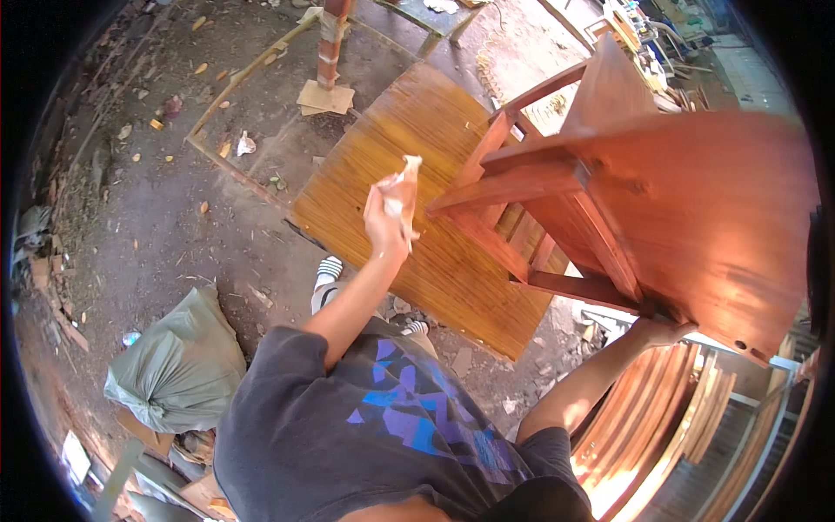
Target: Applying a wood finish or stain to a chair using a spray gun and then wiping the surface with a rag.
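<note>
My left hand (385, 221) is closed round a crumpled white rag (403, 198) with reddish-brown stains, held above the wooden tabletop (383, 143). To the right, a reddish-brown wooden chair (696, 200) stands tilted, its broad panel facing up and right. Its frame (496, 187) of legs and rails reaches over the tabletop. With my right hand (658, 332) I grip the panel's lower edge, close to where a rail meets it. The fingers of that hand are partly hidden behind the wood.
Curved wooden strips (639, 418) lie stacked on a metal rack at lower right. On the dirt floor to my left sits a tied grey-green plastic bag (178, 361). A wrapped post (330, 43) stands on cardboard beyond the tabletop. Tools and clutter (648, 35) fill the far right.
</note>
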A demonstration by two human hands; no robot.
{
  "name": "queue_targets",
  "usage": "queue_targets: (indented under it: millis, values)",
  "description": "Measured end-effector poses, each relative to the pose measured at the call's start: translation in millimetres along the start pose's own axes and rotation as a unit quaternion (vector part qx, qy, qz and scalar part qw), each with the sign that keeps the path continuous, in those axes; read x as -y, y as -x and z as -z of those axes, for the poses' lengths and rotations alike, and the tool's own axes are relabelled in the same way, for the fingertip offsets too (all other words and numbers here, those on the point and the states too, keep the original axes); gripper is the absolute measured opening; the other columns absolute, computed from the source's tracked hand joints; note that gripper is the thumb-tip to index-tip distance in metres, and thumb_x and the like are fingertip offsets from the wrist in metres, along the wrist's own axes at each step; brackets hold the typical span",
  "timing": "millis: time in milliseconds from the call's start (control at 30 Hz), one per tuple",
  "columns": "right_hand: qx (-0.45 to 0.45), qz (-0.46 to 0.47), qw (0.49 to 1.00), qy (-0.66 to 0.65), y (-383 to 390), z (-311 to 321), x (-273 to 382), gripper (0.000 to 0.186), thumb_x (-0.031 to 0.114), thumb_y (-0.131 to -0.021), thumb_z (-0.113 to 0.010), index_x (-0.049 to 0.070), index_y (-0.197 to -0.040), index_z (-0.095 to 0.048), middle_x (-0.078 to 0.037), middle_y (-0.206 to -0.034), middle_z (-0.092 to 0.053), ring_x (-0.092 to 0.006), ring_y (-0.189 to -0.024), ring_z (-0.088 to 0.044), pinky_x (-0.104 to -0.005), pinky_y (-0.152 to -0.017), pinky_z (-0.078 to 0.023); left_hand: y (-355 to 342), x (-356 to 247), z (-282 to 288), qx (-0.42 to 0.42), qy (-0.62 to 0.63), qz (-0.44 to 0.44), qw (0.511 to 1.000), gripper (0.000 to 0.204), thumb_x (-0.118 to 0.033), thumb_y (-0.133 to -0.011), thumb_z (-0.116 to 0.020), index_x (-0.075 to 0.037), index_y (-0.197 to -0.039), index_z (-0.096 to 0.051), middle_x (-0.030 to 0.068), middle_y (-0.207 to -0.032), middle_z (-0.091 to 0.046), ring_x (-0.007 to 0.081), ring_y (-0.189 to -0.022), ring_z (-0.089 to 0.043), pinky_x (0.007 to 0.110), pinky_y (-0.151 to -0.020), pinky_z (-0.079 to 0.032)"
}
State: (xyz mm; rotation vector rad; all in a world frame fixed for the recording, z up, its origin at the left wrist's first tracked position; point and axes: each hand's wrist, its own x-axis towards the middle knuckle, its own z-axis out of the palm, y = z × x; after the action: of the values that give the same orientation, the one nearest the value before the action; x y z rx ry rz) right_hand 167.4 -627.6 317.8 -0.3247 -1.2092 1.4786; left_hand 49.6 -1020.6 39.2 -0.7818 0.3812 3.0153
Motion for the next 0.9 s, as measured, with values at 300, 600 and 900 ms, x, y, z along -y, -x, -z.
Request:
queue_targets:
  millis: [300, 600, 900]
  values:
    - [-0.036, 0.007, 0.984, 0.176, 27, -32, -7, 0.083, 0.073, -0.096, -0.035, 0.009, -0.148, -0.045, -0.018, -0.147, -0.049, -0.0373, -0.135, -0.047, -0.0568, -0.105, -0.045, -22, 68, -3, 0.273, -0.399, -0.14, 0.864, 0.054, -0.031, -0.1, -0.048, 0.001, -0.144, -0.048, 0.02, -0.148, -0.047, 0.0353, -0.142, -0.037, 0.043, -0.121, -0.021]
    - [-0.073, 0.021, 0.975, 0.208, 31, -57, -24, 0.093, 0.075, -0.096, -0.026, 0.002, -0.152, -0.037, -0.025, -0.151, -0.042, -0.0439, -0.138, -0.044, -0.0631, -0.107, -0.044, -69, 87, 8, 0.118, -0.464, -0.04, 0.877, 0.04, -0.023, -0.099, -0.053, 0.004, -0.127, -0.061, 0.0211, -0.134, -0.06, 0.0335, -0.12, -0.059, 0.043, -0.109, -0.041]
    - [-0.101, 0.082, 0.973, 0.193, -1, -10, -10, 0.095, 0.085, -0.086, -0.035, 0.009, -0.142, -0.052, -0.017, -0.138, -0.055, -0.037, -0.124, -0.055, -0.057, -0.103, -0.049, 31, 21, -91, 0.33, -0.408, -0.24, 0.816, 0.036, -0.01, -0.093, -0.056, 0.003, -0.125, -0.063, 0.02, -0.132, -0.063, 0.036, -0.128, -0.057, 0.043, -0.109, -0.043]
